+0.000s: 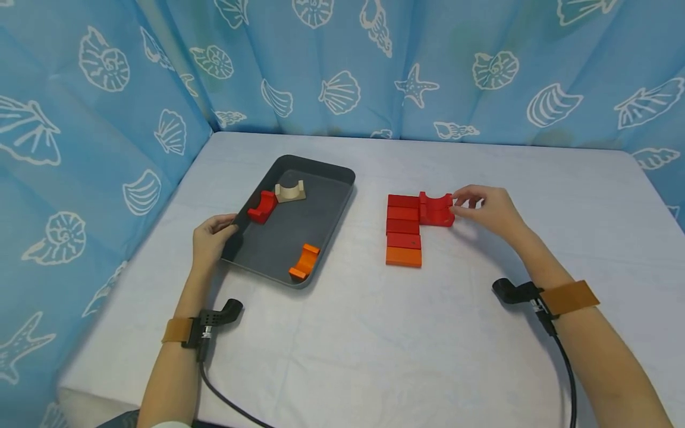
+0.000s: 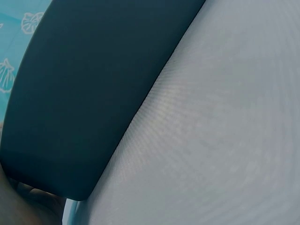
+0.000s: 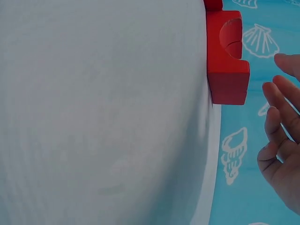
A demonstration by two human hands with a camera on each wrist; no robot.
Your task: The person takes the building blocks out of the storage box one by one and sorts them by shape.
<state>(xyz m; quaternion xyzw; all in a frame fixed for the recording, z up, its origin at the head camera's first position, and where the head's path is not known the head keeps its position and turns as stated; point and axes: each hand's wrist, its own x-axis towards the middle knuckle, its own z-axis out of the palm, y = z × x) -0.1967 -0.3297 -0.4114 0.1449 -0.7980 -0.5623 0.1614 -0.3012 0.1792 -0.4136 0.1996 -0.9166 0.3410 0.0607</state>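
My left hand [image 1: 210, 239] grips the left rim of a dark grey tray [image 1: 257, 261], thumb over the edge; the left wrist view shows the tray's outer wall [image 2: 89, 93]. In the tray lie a red arch block [image 1: 262, 208], a cream arch block [image 1: 290, 192] and an orange arch block [image 1: 305, 261]. Beside the right end of red arch-cut blocks [image 1: 436, 217] is my right hand [image 1: 492, 209], its fingers loosely bent. In the right wrist view these fingers stand apart from the red arch block [image 3: 228, 84] and hold nothing.
A column of red flat blocks [image 1: 403, 226] with an orange block [image 1: 404, 257] at its near end adjoins the arch blocks' left side. All stand on a white-covered table [image 1: 353, 356]. Blue shell-patterned curtains [image 1: 374, 77] hang behind and left. Cables run from both wrist cameras.
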